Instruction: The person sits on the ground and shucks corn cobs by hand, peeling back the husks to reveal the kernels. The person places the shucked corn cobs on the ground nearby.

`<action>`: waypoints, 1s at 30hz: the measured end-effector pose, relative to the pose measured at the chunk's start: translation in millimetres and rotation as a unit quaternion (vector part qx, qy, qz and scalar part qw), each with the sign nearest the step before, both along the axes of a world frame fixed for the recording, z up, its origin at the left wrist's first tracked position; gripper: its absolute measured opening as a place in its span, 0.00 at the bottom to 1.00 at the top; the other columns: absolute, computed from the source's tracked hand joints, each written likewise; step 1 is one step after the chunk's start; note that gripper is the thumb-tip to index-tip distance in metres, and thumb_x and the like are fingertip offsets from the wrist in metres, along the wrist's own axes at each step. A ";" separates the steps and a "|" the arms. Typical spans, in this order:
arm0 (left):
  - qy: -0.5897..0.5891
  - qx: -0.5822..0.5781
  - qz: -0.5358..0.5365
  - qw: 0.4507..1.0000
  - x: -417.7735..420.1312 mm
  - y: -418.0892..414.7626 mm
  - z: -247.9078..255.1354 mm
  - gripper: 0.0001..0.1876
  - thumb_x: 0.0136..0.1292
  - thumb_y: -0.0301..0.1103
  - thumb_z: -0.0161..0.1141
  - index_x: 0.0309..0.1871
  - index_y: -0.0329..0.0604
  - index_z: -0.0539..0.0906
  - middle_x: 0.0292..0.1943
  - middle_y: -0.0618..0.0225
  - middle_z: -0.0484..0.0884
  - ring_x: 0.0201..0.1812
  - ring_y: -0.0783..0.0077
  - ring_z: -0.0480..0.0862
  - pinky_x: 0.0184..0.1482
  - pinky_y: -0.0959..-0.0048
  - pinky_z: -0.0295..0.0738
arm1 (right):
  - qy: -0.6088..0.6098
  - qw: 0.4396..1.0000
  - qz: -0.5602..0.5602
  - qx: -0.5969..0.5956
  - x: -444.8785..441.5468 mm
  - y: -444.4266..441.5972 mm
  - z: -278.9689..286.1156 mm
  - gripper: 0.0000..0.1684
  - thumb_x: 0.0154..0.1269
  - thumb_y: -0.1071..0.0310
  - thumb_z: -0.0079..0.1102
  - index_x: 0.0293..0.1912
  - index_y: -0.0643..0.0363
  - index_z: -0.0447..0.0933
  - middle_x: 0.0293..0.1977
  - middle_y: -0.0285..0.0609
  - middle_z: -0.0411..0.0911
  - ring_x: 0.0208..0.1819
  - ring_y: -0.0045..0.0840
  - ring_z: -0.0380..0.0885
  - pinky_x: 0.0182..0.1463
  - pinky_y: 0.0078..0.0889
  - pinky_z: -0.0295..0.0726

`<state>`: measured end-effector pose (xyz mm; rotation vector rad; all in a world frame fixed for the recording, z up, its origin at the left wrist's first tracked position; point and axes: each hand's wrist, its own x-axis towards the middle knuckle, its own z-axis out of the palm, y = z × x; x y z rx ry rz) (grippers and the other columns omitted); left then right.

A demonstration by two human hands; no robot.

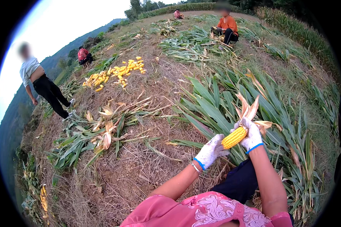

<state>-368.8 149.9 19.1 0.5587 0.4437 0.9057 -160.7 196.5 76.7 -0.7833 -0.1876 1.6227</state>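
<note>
A yellow ear of corn (234, 138), its kernels bare, lies slantwise between my two gloved hands. My right hand (250, 133), in a white work glove with a blue cuff, grips the upper end where the dry husk (247, 107) is peeled back. The husk leaves fan out above and beside that hand. At the lower tip, my left hand (211, 151) has its fingers around the end of the ear. Beneath both hands spread cut corn stalks with long green leaves (216, 110).
A heap of husked corn ears (122, 71) lies on the ground ahead left. Nearer is a pile of stalks and empty husks (108, 130). A person stands at left (42, 76); another sits among stalks (227, 27). More ears (44, 198) lie far left.
</note>
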 end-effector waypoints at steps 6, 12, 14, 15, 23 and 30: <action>0.038 -0.004 0.082 0.996 -44.8 12.1 1.3 0.49 0.76 0.67 0.47 0.82 0.34 0.49 0.77 0.41 0.62 0.72 0.46 0.72 0.70 0.49 0.72 | 0.003 1.000 -0.022 0.011 -11.4 23.2 7.2 0.09 0.76 0.57 0.60 0.46 0.50 0.78 0.37 0.40 0.80 0.37 0.37 0.81 0.47 0.60 0.84; 0.010 -0.013 0.086 0.996 -51.7 8.7 12.0 0.53 0.73 0.72 0.45 0.83 0.35 0.46 0.80 0.40 0.56 0.78 0.43 0.63 0.75 0.44 0.64 | 0.028 1.000 -0.007 -0.009 -28.0 15.5 11.5 0.08 0.78 0.56 0.57 0.47 0.47 0.78 0.38 0.40 0.80 0.38 0.37 0.81 0.49 0.61 0.82; -0.009 -0.030 0.086 0.996 -50.8 8.8 8.8 0.54 0.72 0.74 0.43 0.83 0.35 0.45 0.81 0.40 0.53 0.79 0.41 0.60 0.76 0.42 0.61 | 0.028 0.999 -0.009 -0.015 -31.4 9.0 17.9 0.08 0.79 0.56 0.55 0.47 0.48 0.77 0.38 0.40 0.79 0.38 0.36 0.80 0.50 0.62 0.81; -0.015 -0.033 0.080 0.996 -48.4 7.9 8.7 0.55 0.72 0.74 0.42 0.83 0.35 0.44 0.81 0.40 0.52 0.80 0.41 0.59 0.77 0.42 0.61 | 0.029 0.999 -0.006 -0.012 -27.9 7.9 17.0 0.09 0.79 0.56 0.55 0.47 0.48 0.77 0.38 0.40 0.79 0.38 0.36 0.80 0.50 0.62 0.81; -0.029 -0.063 0.048 0.996 -40.2 1.8 17.6 0.55 0.72 0.75 0.41 0.83 0.36 0.43 0.82 0.43 0.49 0.81 0.43 0.57 0.76 0.39 0.60 | 0.039 0.999 -0.012 -0.005 -22.0 -6.8 20.0 0.10 0.79 0.56 0.56 0.47 0.50 0.76 0.38 0.41 0.78 0.37 0.37 0.80 0.46 0.59 0.83; 0.108 0.113 -0.098 0.983 -21.4 -15.1 39.4 0.37 0.76 0.53 0.58 0.80 0.45 0.63 0.69 0.63 0.77 0.61 0.61 0.83 0.58 0.54 0.83 | 0.036 0.998 0.028 0.032 -36.2 -24.9 18.3 0.12 0.78 0.58 0.58 0.48 0.56 0.76 0.35 0.46 0.80 0.34 0.41 0.83 0.39 0.55 0.87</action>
